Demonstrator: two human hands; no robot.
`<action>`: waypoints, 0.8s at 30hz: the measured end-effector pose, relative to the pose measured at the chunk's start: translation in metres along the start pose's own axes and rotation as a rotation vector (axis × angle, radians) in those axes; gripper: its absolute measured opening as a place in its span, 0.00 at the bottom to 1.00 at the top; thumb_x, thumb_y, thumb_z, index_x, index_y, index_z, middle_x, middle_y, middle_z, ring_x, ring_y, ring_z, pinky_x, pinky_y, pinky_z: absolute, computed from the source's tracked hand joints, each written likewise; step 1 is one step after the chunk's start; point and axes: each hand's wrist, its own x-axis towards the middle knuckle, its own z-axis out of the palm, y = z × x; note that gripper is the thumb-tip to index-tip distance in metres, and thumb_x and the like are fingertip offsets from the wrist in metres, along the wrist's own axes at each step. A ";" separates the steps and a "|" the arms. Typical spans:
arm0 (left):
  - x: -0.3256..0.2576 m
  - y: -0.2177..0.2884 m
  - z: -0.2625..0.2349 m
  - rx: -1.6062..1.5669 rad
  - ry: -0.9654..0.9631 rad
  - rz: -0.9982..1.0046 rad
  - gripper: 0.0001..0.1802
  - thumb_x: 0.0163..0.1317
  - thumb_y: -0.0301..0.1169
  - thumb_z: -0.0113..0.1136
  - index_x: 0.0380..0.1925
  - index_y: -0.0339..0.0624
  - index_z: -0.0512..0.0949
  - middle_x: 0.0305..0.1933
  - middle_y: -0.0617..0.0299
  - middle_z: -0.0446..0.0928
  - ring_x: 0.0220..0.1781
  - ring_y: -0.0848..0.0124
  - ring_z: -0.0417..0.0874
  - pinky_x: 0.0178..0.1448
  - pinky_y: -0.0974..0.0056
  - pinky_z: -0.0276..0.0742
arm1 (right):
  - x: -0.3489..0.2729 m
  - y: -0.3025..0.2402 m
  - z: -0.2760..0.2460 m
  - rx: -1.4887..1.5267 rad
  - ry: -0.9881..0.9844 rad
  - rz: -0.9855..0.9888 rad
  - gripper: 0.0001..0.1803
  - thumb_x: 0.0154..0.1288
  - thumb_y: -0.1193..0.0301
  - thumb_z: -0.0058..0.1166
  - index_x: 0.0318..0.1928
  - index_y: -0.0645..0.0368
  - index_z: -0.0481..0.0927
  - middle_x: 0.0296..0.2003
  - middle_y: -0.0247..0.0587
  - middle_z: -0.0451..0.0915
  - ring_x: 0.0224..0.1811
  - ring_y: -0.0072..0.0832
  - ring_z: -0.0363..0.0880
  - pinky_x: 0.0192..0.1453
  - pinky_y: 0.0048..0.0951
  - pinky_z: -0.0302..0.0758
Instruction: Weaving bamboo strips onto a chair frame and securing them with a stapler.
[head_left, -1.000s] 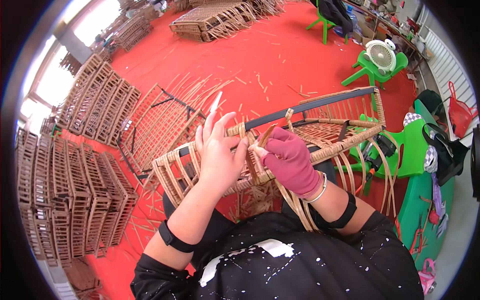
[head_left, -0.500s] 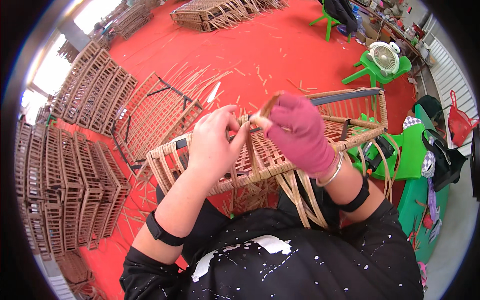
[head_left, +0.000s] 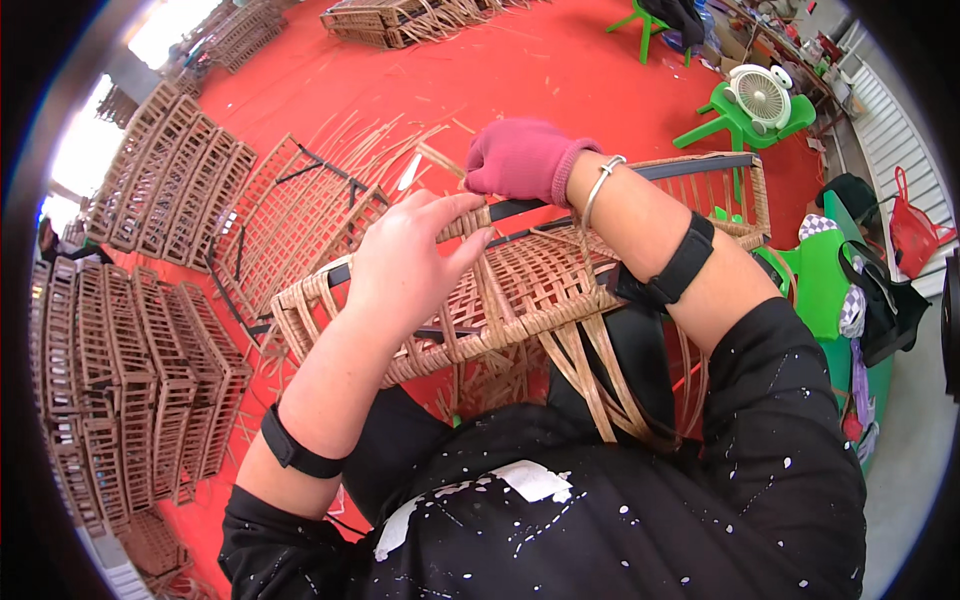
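A woven rattan basket [head_left: 535, 275] with a dark metal frame lies across my lap. At its far rim my bare left hand [head_left: 410, 245] pinches the wrapped part, the thumb lower and the forefinger along the top. My right hand [head_left: 525, 160], in a pink glove, is closed in a fist just beyond that rim. From the fist a flat rattan strip [head_left: 440, 160] sticks out to the far left. The right fingertips are turned away from view. Several loose strips [head_left: 590, 385] hang from the basket's near edge over my leg.
Stacked woven frames [head_left: 130, 370] stand at the left. An unfinished frame [head_left: 290, 220] with loose strips lies on the red floor [head_left: 500, 85]. A white fan [head_left: 760, 97] sits on a green stool [head_left: 715, 125] at the far right. A green chair [head_left: 820, 275] stands nearby.
My right hand has moved away from me and left, turning over with its strip, and the forearm now crosses the basket's right part. My left hand stays at the rim.
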 end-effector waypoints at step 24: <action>0.021 -0.021 0.007 -0.336 -0.287 -0.130 0.15 0.62 0.40 0.61 0.39 0.41 0.85 0.34 0.55 0.83 0.36 0.65 0.83 0.43 0.61 0.77 | -0.095 -0.016 0.093 0.835 0.414 0.140 0.14 0.66 0.66 0.51 0.40 0.66 0.77 0.30 0.54 0.80 0.35 0.46 0.80 0.43 0.39 0.75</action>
